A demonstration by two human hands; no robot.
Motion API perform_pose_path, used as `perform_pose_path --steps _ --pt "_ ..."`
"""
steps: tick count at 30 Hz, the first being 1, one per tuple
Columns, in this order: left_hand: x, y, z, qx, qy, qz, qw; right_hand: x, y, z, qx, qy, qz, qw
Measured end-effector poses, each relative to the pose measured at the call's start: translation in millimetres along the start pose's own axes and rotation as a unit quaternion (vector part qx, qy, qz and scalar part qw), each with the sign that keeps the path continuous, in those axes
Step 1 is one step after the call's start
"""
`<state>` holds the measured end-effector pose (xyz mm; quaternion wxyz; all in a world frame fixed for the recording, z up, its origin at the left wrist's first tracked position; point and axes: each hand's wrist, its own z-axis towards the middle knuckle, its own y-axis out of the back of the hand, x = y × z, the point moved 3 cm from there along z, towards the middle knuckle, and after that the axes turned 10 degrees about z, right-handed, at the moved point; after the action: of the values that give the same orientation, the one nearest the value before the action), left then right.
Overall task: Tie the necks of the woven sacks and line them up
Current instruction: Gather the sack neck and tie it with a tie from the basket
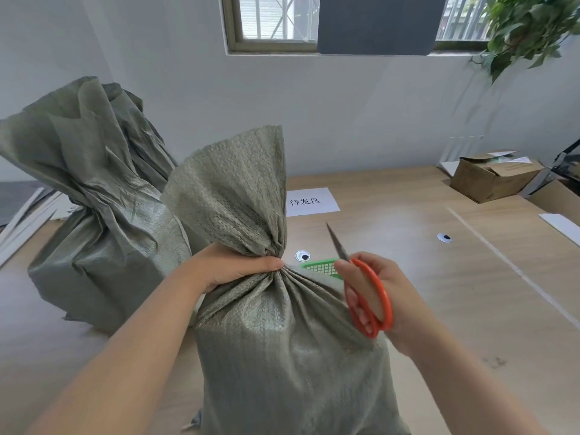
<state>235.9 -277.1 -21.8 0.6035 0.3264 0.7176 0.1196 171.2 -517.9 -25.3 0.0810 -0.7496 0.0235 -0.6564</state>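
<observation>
— Sacks: how many do you count?

— Two for certain. The near sack (282, 356) stands at 6 o'clock on the table (439, 277), cut off by the lower edge. The far sack (94, 246) stands at 9 o'clock. Behind it more grey-green cloth shows, but I cannot tell if that is a third.

— Hands?

— Two. The left hand (232, 266) is closed round the near sack's gathered neck. The right hand (373, 287), just beside at 3 o'clock, grips one pair of scissors (367, 293) by the orange loops, blades together, tip up.

— Anything else?

— Two small round black-and-white discs (302, 255), well apart. One paper sign (312, 201) at 12 o'clock. One box (492, 178) at 2 o'clock. One green basket (323, 267), mostly hidden behind the near sack and right hand. Any tie on either neck is too hidden to make out.
</observation>
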Motion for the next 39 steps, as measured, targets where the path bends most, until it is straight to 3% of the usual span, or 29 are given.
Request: perform_pose_path --steps 4,7,9,15,19,30,39 --pt "0.5 1.0 -7.5 -0.003 0.023 0.021 1.000 -13.8 50.0 14.2 -0.074 0.019 -0.076 0.994" --pt "3.3 3.0 -8.3 -0.023 0.045 0.041 0.998 -51.8 97.7 25.7 -0.142 0.011 -0.250 0.958" --pt "3.5 3.9 -8.1 -0.032 0.054 0.051 0.997 -94.5 128.5 31.1 -0.155 -0.041 -0.308 0.938" --pt "-4.1 -0.6 -9.4 -0.063 0.066 0.042 0.995 -216.3 179.8 29.7 -0.069 -0.208 -0.479 0.850" --pt "-5.5 -4.9 -10.2 -0.080 0.077 0.028 0.993 -259.1 190.7 18.0 -0.008 -0.234 -0.567 0.790" --pt "-4.1 -6.4 0.6 -0.106 0.085 0.037 0.990 -310.0 213.4 8.3 -0.067 -0.183 -0.571 0.798" --pt "-0.7 -4.5 9.6 -0.100 0.064 0.055 0.991 -320.9 210.3 25.9 -0.018 -0.191 -0.600 0.776"
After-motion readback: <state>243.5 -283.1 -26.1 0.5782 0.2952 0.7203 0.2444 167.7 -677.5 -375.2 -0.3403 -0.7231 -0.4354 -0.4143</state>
